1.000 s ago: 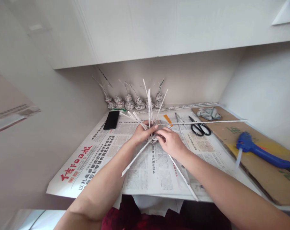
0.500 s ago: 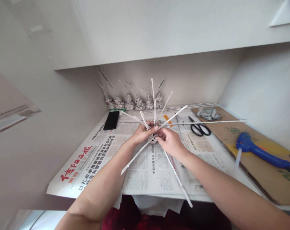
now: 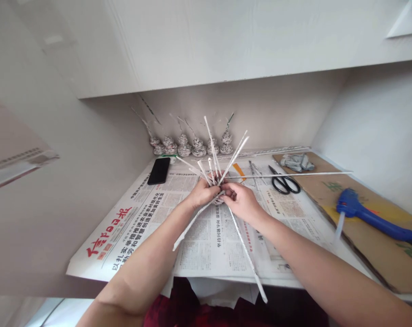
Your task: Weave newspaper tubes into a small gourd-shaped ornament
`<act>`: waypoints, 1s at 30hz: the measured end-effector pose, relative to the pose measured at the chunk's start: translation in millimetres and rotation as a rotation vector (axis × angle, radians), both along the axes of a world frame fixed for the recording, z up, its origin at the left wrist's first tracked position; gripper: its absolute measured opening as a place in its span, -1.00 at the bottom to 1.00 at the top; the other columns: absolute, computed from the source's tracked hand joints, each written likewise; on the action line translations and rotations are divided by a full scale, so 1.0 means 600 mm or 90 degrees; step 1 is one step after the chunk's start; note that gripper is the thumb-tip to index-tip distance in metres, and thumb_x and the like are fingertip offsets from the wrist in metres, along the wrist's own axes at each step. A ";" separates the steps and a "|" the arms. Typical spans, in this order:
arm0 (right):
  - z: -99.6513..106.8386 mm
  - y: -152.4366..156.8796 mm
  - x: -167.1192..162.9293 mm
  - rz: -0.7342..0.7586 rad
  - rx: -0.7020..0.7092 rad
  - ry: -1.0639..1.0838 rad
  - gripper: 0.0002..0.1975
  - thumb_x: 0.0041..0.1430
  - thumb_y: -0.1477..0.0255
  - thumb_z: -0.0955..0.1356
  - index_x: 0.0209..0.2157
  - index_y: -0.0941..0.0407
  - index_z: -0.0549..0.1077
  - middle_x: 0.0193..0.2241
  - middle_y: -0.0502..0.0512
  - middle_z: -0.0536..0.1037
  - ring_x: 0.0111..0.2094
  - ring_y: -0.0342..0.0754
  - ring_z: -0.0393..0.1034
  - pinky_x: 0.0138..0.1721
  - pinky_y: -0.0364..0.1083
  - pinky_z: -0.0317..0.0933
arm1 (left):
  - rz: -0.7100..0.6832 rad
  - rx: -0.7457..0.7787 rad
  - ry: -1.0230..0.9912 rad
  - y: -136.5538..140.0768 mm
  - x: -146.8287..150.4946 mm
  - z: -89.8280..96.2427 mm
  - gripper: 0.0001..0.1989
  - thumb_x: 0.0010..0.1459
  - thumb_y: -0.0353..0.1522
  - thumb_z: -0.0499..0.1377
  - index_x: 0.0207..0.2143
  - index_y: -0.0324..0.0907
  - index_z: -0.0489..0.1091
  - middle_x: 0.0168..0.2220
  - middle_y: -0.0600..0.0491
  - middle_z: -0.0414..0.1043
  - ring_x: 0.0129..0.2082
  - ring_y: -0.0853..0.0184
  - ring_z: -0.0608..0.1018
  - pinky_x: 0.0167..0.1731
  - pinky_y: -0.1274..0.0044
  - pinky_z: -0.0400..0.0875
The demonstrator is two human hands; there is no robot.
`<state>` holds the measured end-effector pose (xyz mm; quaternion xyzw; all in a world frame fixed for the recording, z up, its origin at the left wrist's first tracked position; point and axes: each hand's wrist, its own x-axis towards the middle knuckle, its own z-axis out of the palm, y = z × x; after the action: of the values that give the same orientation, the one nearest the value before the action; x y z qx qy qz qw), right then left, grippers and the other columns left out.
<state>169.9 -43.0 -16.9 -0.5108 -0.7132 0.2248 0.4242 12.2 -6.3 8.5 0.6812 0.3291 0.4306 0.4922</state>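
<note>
Between my hands sits a small weaving of rolled newspaper [image 3: 218, 200], its base low over the newspaper sheet. Several paper sticks fan up and away from it, while two point down toward me. My left hand [image 3: 206, 190] is closed around its left side, thumb across the front. On the right side, the fingers of my right hand [image 3: 238, 196] pinch the work near the base of the sticks. One long paper stick [image 3: 294, 175] runs out to the right from the weaving. My fingers hide most of the woven part.
Several finished gourd-shaped paper weavings [image 3: 199, 147] line the back wall. A black phone [image 3: 159, 171] lies at left on the newspaper [image 3: 199, 250]. To the right are scissors [image 3: 285, 182], an orange strip [image 3: 239, 171], crumpled paper [image 3: 297, 162], and a blue glue gun [image 3: 372, 215] on cardboard [image 3: 376, 268].
A stick that leaned far right now stands steeper, closer to the other upright ones. The upright stick has tilted left, and my left thumb has shifted slightly down and left.
</note>
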 end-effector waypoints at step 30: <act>-0.017 0.016 -0.003 0.021 -0.174 0.314 -0.59 0.13 0.01 0.28 -0.41 0.09 0.39 -0.56 -0.01 0.46 -0.56 -0.11 0.36 -0.50 -0.13 0.30 | -0.033 -0.028 -0.040 0.020 -0.002 -0.026 -0.43 -0.14 -0.21 0.40 -0.08 -0.29 0.42 -0.22 -0.08 0.54 -0.25 0.26 0.55 -0.17 0.44 0.41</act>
<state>167.8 -33.6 -27.1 -0.4812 -0.5596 0.4433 0.5087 10.7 5.4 -7.0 0.6645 0.3054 0.4313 0.5283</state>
